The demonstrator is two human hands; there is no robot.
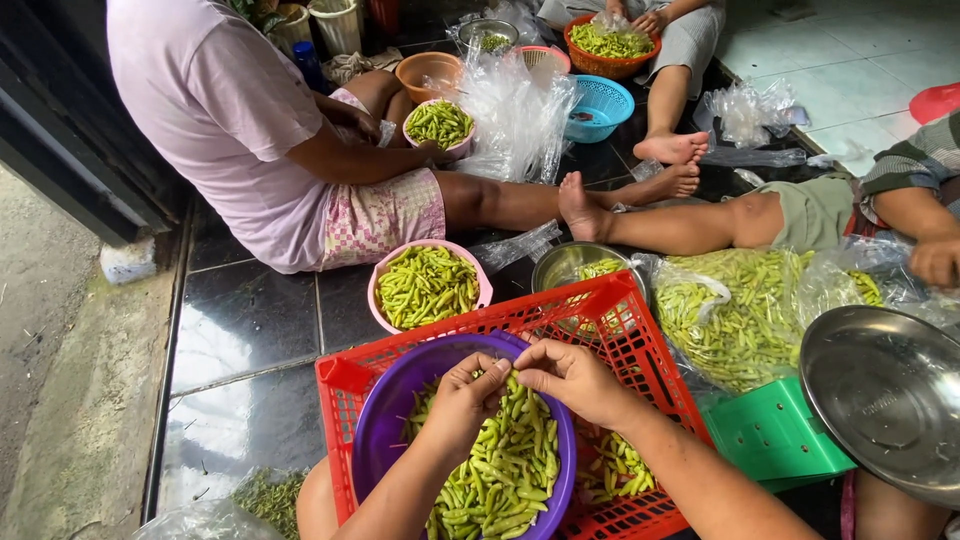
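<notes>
Heaped in a bowl [385, 420] near the wearer, green chillies [505, 470]; bowl set inside a crate [610, 310] on the floor [245, 320]. Above the heap, left hand [465, 395] and right hand [575, 378] side by side, fingers [497, 368] touching. Behind the crate, a second bowl [375, 285] and a metal bowl [555, 262]. Right of the crate, a bag of chillies [740, 310], then a metal tray [885, 395]. Farther back, seated people among more bowls
</notes>
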